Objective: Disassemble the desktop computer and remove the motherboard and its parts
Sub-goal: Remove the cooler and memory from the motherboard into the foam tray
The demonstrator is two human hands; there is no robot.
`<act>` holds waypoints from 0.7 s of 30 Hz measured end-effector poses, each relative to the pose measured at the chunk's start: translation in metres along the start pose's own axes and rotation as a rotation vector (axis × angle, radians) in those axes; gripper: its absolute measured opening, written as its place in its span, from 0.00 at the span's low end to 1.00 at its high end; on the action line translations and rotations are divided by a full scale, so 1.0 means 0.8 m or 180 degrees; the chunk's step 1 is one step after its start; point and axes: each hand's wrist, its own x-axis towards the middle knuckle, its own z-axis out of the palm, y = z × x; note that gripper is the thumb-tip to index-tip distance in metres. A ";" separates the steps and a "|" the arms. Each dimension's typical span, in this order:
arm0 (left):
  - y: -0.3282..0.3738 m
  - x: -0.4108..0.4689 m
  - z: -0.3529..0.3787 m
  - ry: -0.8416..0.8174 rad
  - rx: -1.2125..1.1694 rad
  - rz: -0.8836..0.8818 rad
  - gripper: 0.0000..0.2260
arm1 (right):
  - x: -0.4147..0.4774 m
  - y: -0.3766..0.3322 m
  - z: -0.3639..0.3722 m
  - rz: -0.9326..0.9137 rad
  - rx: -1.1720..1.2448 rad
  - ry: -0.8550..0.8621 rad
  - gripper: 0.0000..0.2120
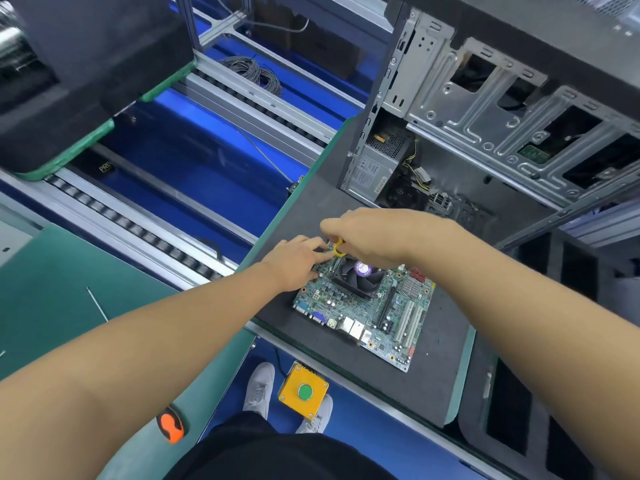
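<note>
The motherboard (375,308) lies flat on the counter (436,379), where our right hand (374,233) clamps its fingers round a yellow tool (337,247) at the cooler fan's (356,277) far corner, while our left hand (298,259) rests its fingers on the board just left of that fan.

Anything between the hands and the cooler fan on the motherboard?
Nothing visible. The cooler fan sits exposed on the motherboard. The right hand holds a yellow tool at the fan's far corner; the left hand rests on the board beside it. The tool's tip is hidden under the hands.
</note>
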 end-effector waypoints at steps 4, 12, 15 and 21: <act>0.003 -0.001 -0.006 -0.0095 -0.0024 -0.0056 0.25 | 0.008 -0.007 -0.014 -0.0243 -0.0411 -0.0316 0.15; 0.018 -0.030 -0.056 0.0359 -0.2742 0.0002 0.12 | 0.006 0.002 -0.019 -0.0099 -0.0291 -0.0432 0.17; 0.032 -0.027 -0.062 0.0523 -0.2462 -0.0091 0.11 | 0.004 -0.005 -0.005 0.0032 -0.0030 -0.0033 0.09; 0.043 -0.026 -0.060 0.0872 -0.2421 0.0100 0.15 | 0.002 -0.028 0.029 0.1471 0.0267 0.1086 0.21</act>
